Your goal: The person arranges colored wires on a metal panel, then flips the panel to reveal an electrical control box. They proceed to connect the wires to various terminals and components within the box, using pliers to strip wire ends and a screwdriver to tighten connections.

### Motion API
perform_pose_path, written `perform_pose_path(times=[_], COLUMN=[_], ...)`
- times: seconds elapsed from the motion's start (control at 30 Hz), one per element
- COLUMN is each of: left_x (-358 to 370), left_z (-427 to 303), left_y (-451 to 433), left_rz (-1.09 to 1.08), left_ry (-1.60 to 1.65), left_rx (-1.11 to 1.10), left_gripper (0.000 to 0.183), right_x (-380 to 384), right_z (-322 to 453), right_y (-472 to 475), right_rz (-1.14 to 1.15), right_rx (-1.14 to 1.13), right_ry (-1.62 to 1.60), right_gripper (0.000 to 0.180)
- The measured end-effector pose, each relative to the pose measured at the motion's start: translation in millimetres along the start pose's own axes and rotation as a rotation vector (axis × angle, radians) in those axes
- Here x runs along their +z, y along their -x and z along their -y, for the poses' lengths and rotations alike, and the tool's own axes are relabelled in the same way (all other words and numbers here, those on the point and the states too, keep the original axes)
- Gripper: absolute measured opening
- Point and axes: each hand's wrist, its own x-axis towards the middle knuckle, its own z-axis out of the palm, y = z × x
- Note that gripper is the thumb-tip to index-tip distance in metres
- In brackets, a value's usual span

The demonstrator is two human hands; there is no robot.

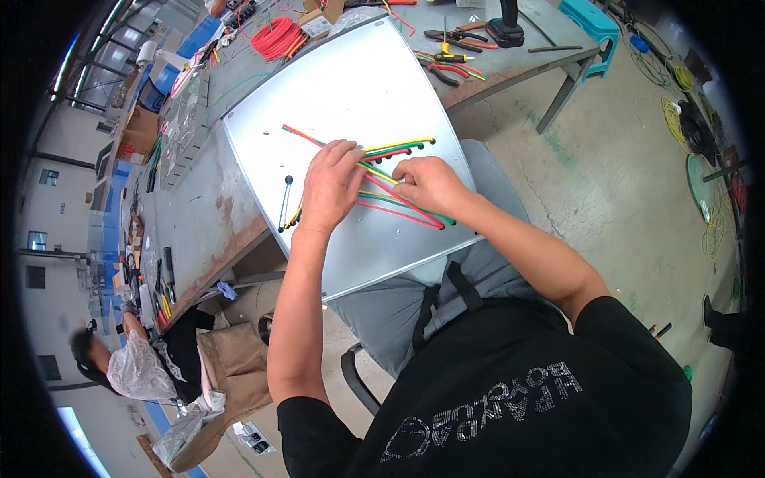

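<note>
A white metal panel (pixel 382 89) lies tilted between the workbench and my lap. Red, yellow and green wires (pixel 399 142) come out of black-rimmed holes at its right side and run leftward under my left hand. My left hand (pixel 334 185) rests over this bundle, fingers bent around it; the palm hides the grip. With thumb and forefinger, my right hand (pixel 427 182) pinches the yellow wire (pixel 379 173) of a second group, which slants down to holes at the lower right. A blue wire (pixel 285 203) joins two holes on the panel's left.
Behind the panel, the workbench (pixel 233 89) carries a red wire coil (pixel 278 39), pliers (pixel 457 39), a yellow-handled screwdriver (pixel 448 57) and a black power tool (pixel 507 27). A turquoise stool (pixel 591 30) stands beyond. Another person (pixel 143 364) sits at the left by the bench.
</note>
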Motion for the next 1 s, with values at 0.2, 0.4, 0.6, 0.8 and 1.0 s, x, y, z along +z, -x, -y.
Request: perform_pose_path(times=[0.2,0.4,0.6,0.8,1.0], left_x=[16.0,16.6,6.9,14.1,15.6], left_z=[-6.7,0.4,10.2,19.2,14.5], left_y=[-6.4,-28.1,-45.7,-45.8,-34.8], left_rz=[-0.01,0.072,0.235,0.207,0.097], left_ry=[-0.031,-0.003,0.011,0.045,0.053], left_rx=[0.016,0.117,0.177,0.225,0.218], left_gripper=[0.024,0.017,0.018,0.02,0.027], right_x=[-3.1,-3.3,4.4,2.0,4.9], right_z=[-9.5,-1.1,-9.1,3.8,-8.0], right_y=[-3.2,-5.3,-11.8,-22.4,-25.1], right_rz=[-0.06,-0.134,-0.186,-0.165,-0.128], right_rx=[0.035,0.07,0.026,0.049,0.079], right_ry=[-0.203,-0.228,-0.228,-0.131,-0.369], right_gripper=[0.019,0.02,0.02,0.018,0.02])
